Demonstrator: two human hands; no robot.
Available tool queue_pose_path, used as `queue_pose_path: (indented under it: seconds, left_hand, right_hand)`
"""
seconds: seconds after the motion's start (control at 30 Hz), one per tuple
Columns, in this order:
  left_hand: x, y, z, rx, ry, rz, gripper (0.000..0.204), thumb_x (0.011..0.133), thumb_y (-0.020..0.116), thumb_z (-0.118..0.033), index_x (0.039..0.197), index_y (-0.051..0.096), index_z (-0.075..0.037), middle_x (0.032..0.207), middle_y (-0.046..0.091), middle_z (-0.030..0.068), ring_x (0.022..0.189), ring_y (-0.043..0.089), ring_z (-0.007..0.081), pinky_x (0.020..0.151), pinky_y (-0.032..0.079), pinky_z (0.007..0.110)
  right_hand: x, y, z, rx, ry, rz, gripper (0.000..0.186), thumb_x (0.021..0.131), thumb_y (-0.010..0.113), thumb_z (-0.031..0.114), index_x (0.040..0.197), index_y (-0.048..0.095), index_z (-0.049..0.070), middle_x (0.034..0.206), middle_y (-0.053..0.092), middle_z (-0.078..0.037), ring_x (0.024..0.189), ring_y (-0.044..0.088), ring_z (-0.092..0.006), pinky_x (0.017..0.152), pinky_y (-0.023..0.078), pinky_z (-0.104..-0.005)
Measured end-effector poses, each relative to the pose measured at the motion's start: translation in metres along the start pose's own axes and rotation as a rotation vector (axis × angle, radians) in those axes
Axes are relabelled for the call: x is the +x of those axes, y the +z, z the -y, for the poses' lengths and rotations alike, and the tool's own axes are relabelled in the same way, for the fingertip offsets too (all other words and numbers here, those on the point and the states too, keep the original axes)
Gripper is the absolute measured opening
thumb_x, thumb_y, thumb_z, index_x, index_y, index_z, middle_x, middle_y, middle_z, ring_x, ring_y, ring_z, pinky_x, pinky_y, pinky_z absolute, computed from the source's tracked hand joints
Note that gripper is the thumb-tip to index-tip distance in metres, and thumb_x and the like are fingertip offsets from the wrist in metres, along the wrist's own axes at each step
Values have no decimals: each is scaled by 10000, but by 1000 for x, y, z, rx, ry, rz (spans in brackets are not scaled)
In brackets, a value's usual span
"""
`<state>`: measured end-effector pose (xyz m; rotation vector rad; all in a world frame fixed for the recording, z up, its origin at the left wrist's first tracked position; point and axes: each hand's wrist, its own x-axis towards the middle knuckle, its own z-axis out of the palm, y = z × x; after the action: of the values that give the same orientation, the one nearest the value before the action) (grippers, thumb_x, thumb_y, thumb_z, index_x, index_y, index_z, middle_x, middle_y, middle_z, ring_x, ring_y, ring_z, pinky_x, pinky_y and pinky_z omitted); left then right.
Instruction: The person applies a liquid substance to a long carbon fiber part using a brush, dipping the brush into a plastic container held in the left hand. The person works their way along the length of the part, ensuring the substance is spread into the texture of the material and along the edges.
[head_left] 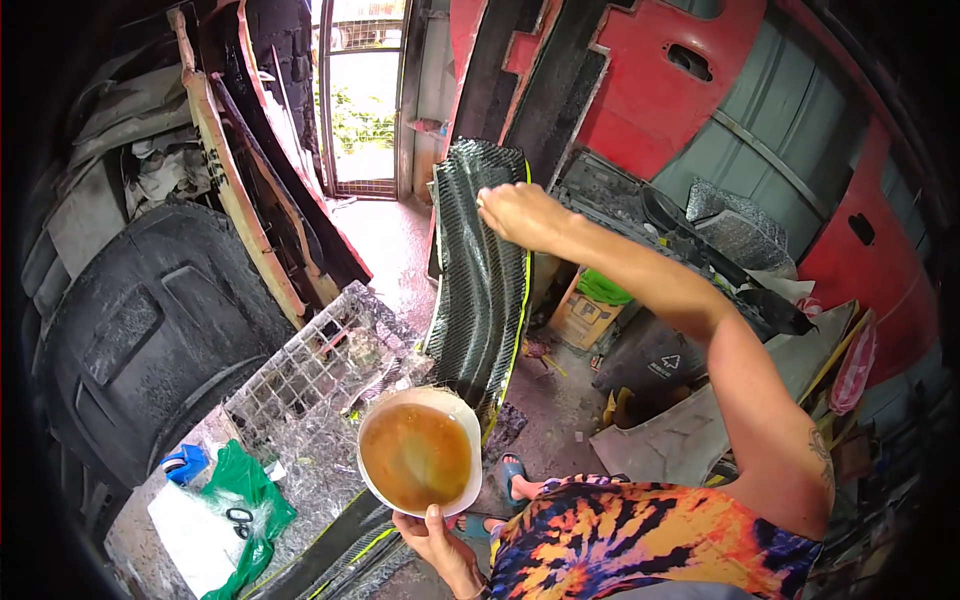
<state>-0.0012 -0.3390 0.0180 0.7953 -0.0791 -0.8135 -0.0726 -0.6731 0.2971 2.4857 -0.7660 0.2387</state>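
My left hand (433, 545) grips the rim and underside of a pale round bowl (415, 452) of amber liquid, held low in front of me. My right hand (515, 215) is raised over the upper part of a long, curved strip of glossy woven black material (475, 310) with a yellow-green edge. Its fingers are curled at the strip's surface; whatever they may hold is hidden. Another similar strip (335, 560) lies at the lower left, partly behind the bowl.
A wire-grid bench (285, 375) holds a green bag (255, 490), scissors (240, 520) and a blue tape dispenser (185, 463). A black bonnet-shaped panel (150, 320) stands left. Red panels (640, 100) line the right wall. A doorway (360, 100) is ahead; a cardboard box (585, 315) sits right.
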Motion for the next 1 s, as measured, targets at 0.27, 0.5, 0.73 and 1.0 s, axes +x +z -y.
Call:
queue_pose_path:
  seconds: [0.27,0.5,0.73,1.0]
  left_hand:
    - [2,-18,14,21,-62,-11,587,823,673,-89,1307,352,-3,1227,482,135,1093,504,198,902,436,337]
    - [9,-8,14,9,-68,36,581,798,695,-60,1277,372,9,1226,475,134,1119,481,206,973,382,345]
    - [17,17,8,11,-76,81,538,807,713,-85,1242,411,8,1177,494,107,1090,487,184,959,392,338]
    - [37,57,19,52,-78,141,569,793,747,-92,1245,425,31,1153,538,100,1040,518,160,933,416,308]
  right_hand:
    - [28,-32,-16,-31,-11,-60,236,903,533,186,854,580,-40,777,647,-249,772,657,-411,686,538,-497]
    - [41,-49,-36,40,35,-131,248,908,537,193,804,556,-31,728,607,-248,742,613,-432,660,486,-497]
    - [5,-102,-33,429,77,-402,277,919,563,216,830,614,-41,706,634,-201,634,636,-323,619,496,-394]
    - [-119,-17,71,654,-285,60,210,892,629,227,976,684,42,910,670,-99,836,657,-275,754,525,-352]
